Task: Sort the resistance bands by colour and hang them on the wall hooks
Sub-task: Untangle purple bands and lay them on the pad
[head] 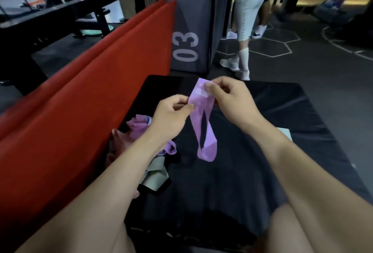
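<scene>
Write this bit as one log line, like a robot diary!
left hand: pinches purple band | right hand: pinches band top | band: hangs over black mat | pile: unsorted

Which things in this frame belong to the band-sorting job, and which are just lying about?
Job:
purple band, pinched by left hand and right hand
pile of bands on the black mat

Lying about:
red pads
grey box marked 03
black bench
No wall hooks in view.
</scene>
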